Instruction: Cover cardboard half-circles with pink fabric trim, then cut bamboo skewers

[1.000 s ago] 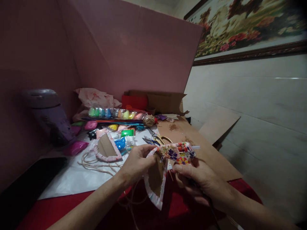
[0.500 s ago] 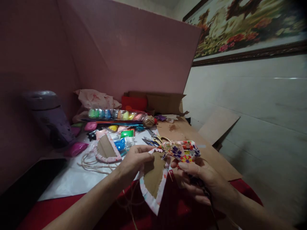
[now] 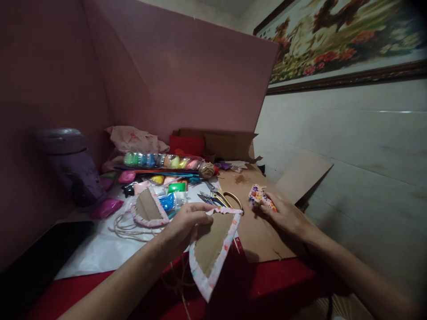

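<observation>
The left hand pinched a pointed, fabric-bordered brown cardboard piece by its edge, above red cloth; the right hand was closed around a multicoloured flower-patterned tool, over a flat brown cardboard sheet.

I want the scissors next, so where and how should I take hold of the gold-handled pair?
Probably best by the rightmost gold loop, coming from the right over the brown cardboard. The scissors lie with their loops toward that side and blades pointing away and left, while the cloth-edged piece in the left hand crowds the near side.
</observation>
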`<state>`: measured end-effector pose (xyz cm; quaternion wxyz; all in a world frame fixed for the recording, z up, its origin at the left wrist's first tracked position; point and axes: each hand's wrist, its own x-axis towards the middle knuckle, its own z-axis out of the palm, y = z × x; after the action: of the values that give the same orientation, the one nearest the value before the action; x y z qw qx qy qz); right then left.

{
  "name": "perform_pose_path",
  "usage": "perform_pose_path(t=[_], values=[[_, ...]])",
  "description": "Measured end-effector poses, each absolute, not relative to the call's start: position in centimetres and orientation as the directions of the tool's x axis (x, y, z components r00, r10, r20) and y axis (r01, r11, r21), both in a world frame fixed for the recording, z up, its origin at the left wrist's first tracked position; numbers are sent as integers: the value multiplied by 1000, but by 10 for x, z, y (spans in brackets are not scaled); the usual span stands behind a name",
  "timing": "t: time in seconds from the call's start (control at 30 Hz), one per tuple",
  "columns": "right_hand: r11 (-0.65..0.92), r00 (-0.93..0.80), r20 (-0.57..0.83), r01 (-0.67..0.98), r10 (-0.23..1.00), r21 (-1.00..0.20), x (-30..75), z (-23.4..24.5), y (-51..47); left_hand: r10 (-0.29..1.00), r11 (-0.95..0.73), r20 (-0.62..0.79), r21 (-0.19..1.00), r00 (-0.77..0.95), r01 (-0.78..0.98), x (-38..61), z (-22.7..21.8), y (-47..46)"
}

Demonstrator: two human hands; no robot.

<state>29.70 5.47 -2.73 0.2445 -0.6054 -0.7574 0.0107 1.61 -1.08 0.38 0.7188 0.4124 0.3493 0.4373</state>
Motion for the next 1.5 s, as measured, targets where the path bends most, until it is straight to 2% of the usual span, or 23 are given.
perform_pose_path(t=[0.1, 0.13, 0.2, 0.23, 0.27, 0.3, 0.37, 0.43, 0.47, 0.53, 0.63, 0.73, 0.8, 1.1, 1.27, 1.37, 1.43, 1.5], values=[[248, -197, 269, 954, 943, -170, 296, -32, 55, 923, 247, -130, 922, 361, -300, 16, 3, -9], [246, -202, 281, 960, 938, -133, 293, -30, 52, 928, 232, -122, 929, 353, -289, 16, 2, -9], [227, -178, 391, 970, 903, -84, 282, -22, 41, 939, 201, -100, 936, 329, -290, 16, 1, -7], [238, -163, 475, 966, 865, -104, 275, -16, 34, 946, 186, -88, 936, 313, -300, 16, 0, -6], [314, -173, 539, 932, 824, -181, 266, -11, 26, 952, 168, -72, 936, 296, -311, 16, -1, -6], [421, -204, 546, 853, 813, -308, 256, -5, 18, 959, 146, -53, 935, 280, -322, 16, -2, -5], [503, -312, 397, 603, 863, -620, 234, 2, 5, 964, 107, -14, 934, 266, -340, 17, -5, -5], [377, -430, 220, 323, 876, -868, 211, 2, -1, 965, 82, 13, 934, 261, -347, 18, -7, -5], [266, -481, 144, 196, 865, -944, 201, -1, -1, 967, 66, 26, 935, 254, -347, 18, -8, -5], [143, -444, 138, -21, 885, -989, 185, -7, 4, 972, 19, 62, 939, 225, -342, 19, -9, -4], [82, -390, 147, -178, 909, -981, 172, -14, 17, 982, -26, 95, 921, 160, -388, 16, -7, -2], [43, -462, 129, -191, 878, -981, 168, -12, 26, 987, 21, 58, 880, 150, -474, 10, -6, 3], [34, -492, 117, -173, 863, -984, 166, -10, 30, 990, 43, 26, 882, 138, -469, 6, -8, 7], [125, -442, 196, -186, 875, -975, 155, -20, 31, 995, -85, 73, 970, -61, -227, 4, -18, 17], [230, -316, 219, -4, 923, -973, 154, -25, 17, 979, -127, 126, 992, -158, 2, 12, -21, 15], [254, -288, 230, 47, 930, -966, 154, -32, 17, 965, -148, 166, 984, -203, 100, 16, -26, 14], [256, -290, 236, 34, 927, -966, 154, -36, 20, 964, -139, 158, 985, -215, 102, 19, -27, 13], [242, -317, 238, -30, 918, -970, 154, -40, 25, 973, -127, 132, 991, -191, 33, 21, -27, 12]])
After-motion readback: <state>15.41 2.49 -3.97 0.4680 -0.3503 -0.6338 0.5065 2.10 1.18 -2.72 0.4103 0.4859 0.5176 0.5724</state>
